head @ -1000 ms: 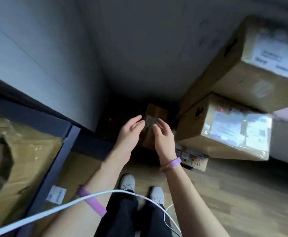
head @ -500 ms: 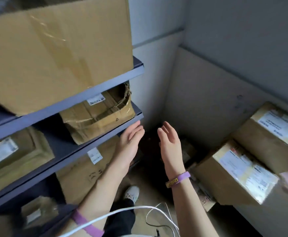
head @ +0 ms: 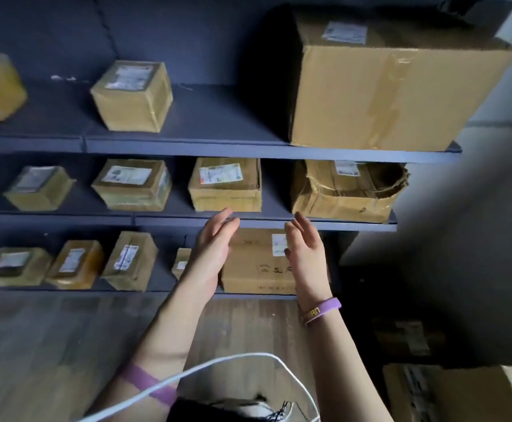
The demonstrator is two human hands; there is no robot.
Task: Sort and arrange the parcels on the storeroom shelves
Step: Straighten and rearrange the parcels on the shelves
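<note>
Dark blue shelves (head: 248,149) hold taped cardboard parcels. My left hand (head: 213,242) and my right hand (head: 305,249) are raised in front of the lower shelves, palms facing each other, fingers straight, holding nothing. Between and behind them a labelled box (head: 259,263) stands on the bottom shelf. Just above my fingertips a flat parcel (head: 226,184) sits on the middle shelf. A crushed, torn box (head: 346,190) lies to its right. A very large box (head: 391,86) fills the right of the top shelf.
Several small parcels line the left of each shelf, among them a cube box (head: 133,97) on top. A carton (head: 461,394) stands on the wood floor at lower right. A white cable (head: 218,365) loops below my arms. A grey wall (head: 477,239) closes the right side.
The view has swung up and left from the floor corner to the shelf front. Both hands have risen from a small parcel on the floor to shelf height, still empty and spread wider.
</note>
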